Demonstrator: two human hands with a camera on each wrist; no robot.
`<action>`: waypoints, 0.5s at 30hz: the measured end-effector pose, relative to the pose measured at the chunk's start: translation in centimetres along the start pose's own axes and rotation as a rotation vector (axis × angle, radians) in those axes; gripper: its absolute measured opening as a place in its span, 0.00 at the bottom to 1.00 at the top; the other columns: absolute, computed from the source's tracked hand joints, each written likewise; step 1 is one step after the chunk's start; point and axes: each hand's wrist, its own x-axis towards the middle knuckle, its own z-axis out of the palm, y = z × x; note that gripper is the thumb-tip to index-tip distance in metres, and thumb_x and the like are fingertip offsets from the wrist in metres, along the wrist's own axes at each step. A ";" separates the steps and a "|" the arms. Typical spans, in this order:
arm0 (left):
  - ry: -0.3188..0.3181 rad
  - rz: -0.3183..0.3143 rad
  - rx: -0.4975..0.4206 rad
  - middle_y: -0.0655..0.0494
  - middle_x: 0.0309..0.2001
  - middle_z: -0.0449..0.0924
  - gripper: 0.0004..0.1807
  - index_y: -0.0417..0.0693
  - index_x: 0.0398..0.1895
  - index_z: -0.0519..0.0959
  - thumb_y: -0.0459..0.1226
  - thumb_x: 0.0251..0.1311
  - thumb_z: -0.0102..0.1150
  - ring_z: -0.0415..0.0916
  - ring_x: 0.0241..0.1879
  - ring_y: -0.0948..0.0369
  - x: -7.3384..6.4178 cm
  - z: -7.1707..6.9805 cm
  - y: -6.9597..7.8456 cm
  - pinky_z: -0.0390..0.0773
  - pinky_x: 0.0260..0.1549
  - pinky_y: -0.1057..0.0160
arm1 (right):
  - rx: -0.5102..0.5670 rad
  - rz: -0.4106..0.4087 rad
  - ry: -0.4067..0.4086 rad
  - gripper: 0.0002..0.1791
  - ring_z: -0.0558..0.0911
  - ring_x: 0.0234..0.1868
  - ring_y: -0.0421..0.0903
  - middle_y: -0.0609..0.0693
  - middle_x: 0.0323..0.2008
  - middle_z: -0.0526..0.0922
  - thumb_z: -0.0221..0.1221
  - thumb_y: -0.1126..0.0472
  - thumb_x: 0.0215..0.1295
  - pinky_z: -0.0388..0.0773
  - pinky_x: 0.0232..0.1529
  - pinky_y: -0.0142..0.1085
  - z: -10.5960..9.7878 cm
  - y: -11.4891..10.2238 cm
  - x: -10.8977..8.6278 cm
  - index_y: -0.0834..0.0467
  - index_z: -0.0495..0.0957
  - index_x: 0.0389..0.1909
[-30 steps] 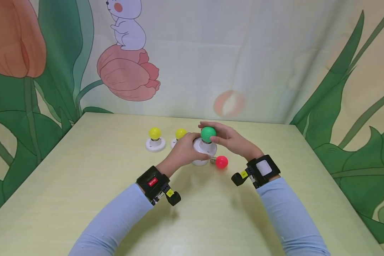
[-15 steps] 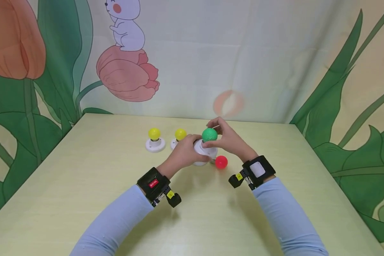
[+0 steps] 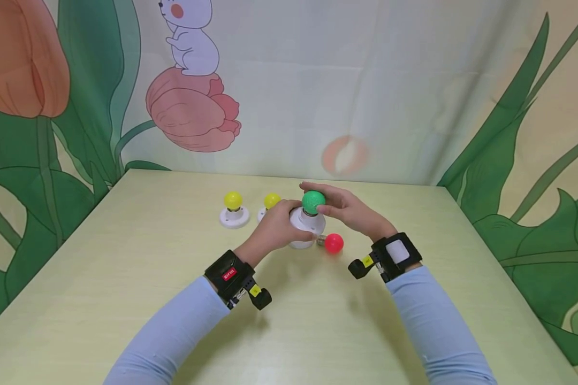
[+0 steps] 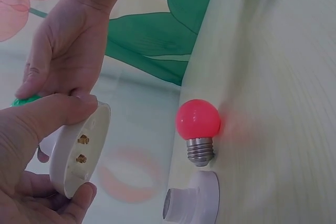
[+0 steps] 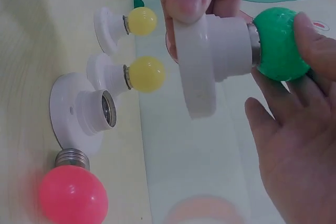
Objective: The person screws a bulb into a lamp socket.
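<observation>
My left hand (image 3: 280,224) grips the rim of a white lamp socket (image 5: 195,69) and holds it up off the table. A green light bulb (image 5: 281,44) sits in that socket, with a strip of its metal cap showing at the collar. My right hand (image 3: 355,213) pinches the green bulb, thumb on the near side and fingers round the far side. Two brass contacts show on the underside of the held socket in the left wrist view. Beneath the hands, a red light bulb (image 3: 334,244) lies on its side, its screw base beside a bulbless white socket (image 5: 71,109).
Left of the hands stand two white sockets bearing yellow bulbs, one farther left (image 3: 233,201) and one (image 3: 272,201) partly behind my left hand. The pale table (image 3: 164,278) ends at a printed curtain (image 3: 390,107) along its back edge.
Half a second ago my right fingers were bent with the thumb lower, near the socket's collar. Now they have turned back and reach over the green bulb's top. My left hand stays nearly still.
</observation>
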 end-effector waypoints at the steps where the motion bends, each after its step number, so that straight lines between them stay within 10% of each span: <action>1: -0.001 -0.005 -0.002 0.55 0.44 0.74 0.35 0.43 0.50 0.71 0.46 0.37 0.73 0.70 0.41 0.60 0.0 0.0 0.0 0.75 0.42 0.56 | -0.022 0.016 0.035 0.25 0.68 0.57 0.48 0.51 0.60 0.66 0.53 0.67 0.62 0.67 0.56 0.48 0.2 -0.4 0.0 0.58 0.63 0.61; 8: -0.022 -0.023 -0.012 0.55 0.45 0.74 0.36 0.45 0.52 0.70 0.47 0.37 0.73 0.70 0.42 0.59 -0.3 0.2 -0.2 0.76 0.40 0.57 | -0.172 0.126 0.222 0.23 0.75 0.40 0.51 0.54 0.43 0.75 0.67 0.62 0.49 0.75 0.43 0.46 1.4 -1.8 0.4 0.61 0.69 0.46; 15: -0.011 -0.006 -0.025 0.55 0.44 0.74 0.35 0.44 0.50 0.71 0.45 0.37 0.73 0.70 0.41 0.60 -0.3 0.1 -0.3 0.76 0.41 0.57 | -0.095 0.068 0.093 0.33 0.65 0.58 0.48 0.55 0.62 0.63 0.60 0.66 0.57 0.63 0.57 0.53 1.2 -1.7 0.3 0.58 0.59 0.63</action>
